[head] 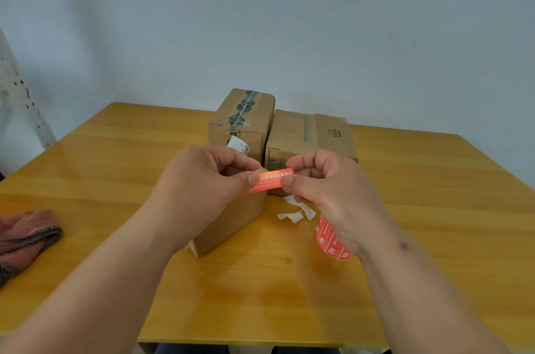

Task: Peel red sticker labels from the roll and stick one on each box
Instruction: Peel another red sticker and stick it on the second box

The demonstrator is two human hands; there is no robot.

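Both hands, left hand (202,180) and right hand (327,188), pinch a red sticker label (270,181) above the nearest cardboard box (228,223).

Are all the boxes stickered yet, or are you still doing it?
Still going. White backing scraps on the table suggest some stickers were peeled already. Right now the left hand and right hand pinch one red sticker above the near box. No red sticker shows on the visible faces of the back boxes. The sticker roll waits under the right wrist.
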